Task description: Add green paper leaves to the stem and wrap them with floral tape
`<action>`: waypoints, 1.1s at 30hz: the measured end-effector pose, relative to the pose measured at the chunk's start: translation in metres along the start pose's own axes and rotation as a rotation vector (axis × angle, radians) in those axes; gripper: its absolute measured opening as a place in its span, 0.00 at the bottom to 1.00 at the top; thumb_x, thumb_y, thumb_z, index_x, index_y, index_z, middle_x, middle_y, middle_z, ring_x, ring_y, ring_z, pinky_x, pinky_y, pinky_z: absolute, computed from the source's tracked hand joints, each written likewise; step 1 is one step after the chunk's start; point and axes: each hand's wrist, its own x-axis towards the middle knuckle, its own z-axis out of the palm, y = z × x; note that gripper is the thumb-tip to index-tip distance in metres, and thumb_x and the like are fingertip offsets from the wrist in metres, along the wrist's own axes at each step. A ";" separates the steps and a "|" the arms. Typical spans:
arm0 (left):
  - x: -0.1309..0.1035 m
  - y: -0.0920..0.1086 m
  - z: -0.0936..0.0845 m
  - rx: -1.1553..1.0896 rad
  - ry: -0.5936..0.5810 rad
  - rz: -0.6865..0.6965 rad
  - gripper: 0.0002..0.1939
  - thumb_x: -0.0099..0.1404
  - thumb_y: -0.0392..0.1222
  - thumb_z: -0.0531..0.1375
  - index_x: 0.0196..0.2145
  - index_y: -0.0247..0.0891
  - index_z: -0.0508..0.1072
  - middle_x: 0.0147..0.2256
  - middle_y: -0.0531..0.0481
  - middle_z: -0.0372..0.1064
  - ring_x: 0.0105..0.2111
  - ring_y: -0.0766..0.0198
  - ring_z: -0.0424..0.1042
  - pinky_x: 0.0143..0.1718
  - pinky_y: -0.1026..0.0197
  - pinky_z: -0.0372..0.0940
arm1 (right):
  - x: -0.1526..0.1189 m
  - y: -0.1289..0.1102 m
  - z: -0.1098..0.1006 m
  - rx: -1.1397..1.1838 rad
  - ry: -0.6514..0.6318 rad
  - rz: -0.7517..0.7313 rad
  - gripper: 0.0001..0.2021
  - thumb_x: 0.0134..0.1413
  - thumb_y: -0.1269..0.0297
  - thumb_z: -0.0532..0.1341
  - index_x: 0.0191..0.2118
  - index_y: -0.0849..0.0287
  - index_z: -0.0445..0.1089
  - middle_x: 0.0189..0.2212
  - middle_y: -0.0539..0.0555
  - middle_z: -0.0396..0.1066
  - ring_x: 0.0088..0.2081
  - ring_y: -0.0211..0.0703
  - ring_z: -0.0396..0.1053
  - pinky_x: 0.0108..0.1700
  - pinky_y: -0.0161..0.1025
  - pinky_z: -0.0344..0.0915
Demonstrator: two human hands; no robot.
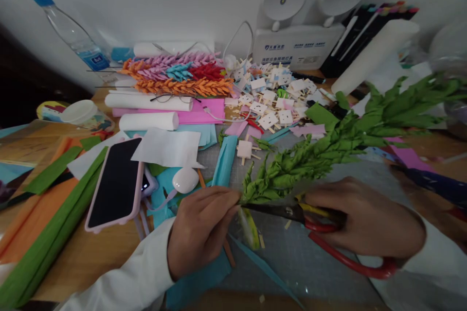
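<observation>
My left hand [202, 228] pinches the near end of a long green crepe-paper sprig [328, 146] that stretches up to the right across the grey cutting mat [321, 248]. My right hand [365, 223] grips red-handled scissors [328, 243], whose dark blades [272, 210] point left and meet the sprig's end right at my left fingertips. A small pale green scrap [249, 226] hangs just below the blades.
A phone in a pink case [115, 184] lies at the left beside green paper strips [47, 248] and a white earbud case [185, 180]. Behind are paper rolls [148, 102], coloured paper sprigs [178, 77], small cards on sticks [270, 97], a water bottle [76, 39], a marker set [368, 24].
</observation>
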 end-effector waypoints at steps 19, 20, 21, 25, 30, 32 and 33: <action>0.004 0.003 -0.001 0.040 0.052 0.027 0.11 0.64 0.29 0.55 0.44 0.34 0.68 0.34 0.44 0.76 0.36 0.63 0.76 0.39 0.65 0.71 | 0.001 -0.003 0.006 -0.171 0.021 -0.007 0.05 0.47 0.69 0.57 0.24 0.55 0.61 0.19 0.48 0.67 0.21 0.42 0.65 0.26 0.39 0.46; 0.004 0.002 -0.001 0.038 0.054 0.026 0.11 0.64 0.29 0.55 0.45 0.34 0.68 0.34 0.44 0.76 0.36 0.63 0.76 0.39 0.65 0.71 | 0.002 -0.003 0.007 -0.181 0.024 0.006 0.05 0.48 0.68 0.58 0.24 0.55 0.61 0.19 0.49 0.67 0.21 0.43 0.66 0.26 0.39 0.46; 0.004 0.002 -0.001 0.037 0.058 0.024 0.11 0.64 0.29 0.55 0.45 0.34 0.67 0.34 0.45 0.76 0.36 0.64 0.76 0.39 0.65 0.71 | 0.003 -0.004 0.008 -0.187 0.029 0.018 0.05 0.48 0.66 0.58 0.24 0.55 0.61 0.20 0.49 0.68 0.22 0.44 0.67 0.26 0.39 0.46; 0.005 0.002 -0.001 0.041 0.060 0.004 0.10 0.65 0.29 0.54 0.44 0.35 0.67 0.33 0.46 0.76 0.35 0.63 0.76 0.38 0.65 0.71 | 0.006 -0.007 0.011 -0.198 0.037 0.054 0.07 0.52 0.60 0.59 0.27 0.55 0.64 0.23 0.51 0.71 0.26 0.51 0.72 0.27 0.41 0.51; 0.005 0.003 -0.002 0.047 0.056 0.015 0.10 0.64 0.28 0.55 0.43 0.34 0.67 0.32 0.45 0.75 0.34 0.63 0.76 0.37 0.65 0.70 | 0.006 -0.009 0.011 -0.236 0.013 0.103 0.14 0.51 0.48 0.61 0.31 0.54 0.67 0.29 0.53 0.74 0.30 0.56 0.74 0.28 0.43 0.55; 0.006 0.004 -0.003 0.038 0.056 0.014 0.10 0.64 0.28 0.54 0.43 0.34 0.67 0.32 0.45 0.75 0.34 0.63 0.75 0.36 0.65 0.70 | 0.006 -0.010 0.011 -0.237 0.017 0.098 0.15 0.51 0.47 0.61 0.31 0.54 0.67 0.28 0.51 0.74 0.30 0.55 0.74 0.27 0.43 0.55; 0.006 0.004 -0.004 0.034 0.052 0.011 0.10 0.64 0.28 0.54 0.43 0.35 0.67 0.32 0.45 0.75 0.33 0.63 0.75 0.36 0.65 0.70 | 0.006 -0.010 0.011 -0.236 0.026 0.089 0.15 0.51 0.47 0.61 0.31 0.54 0.67 0.28 0.51 0.74 0.30 0.54 0.74 0.28 0.43 0.55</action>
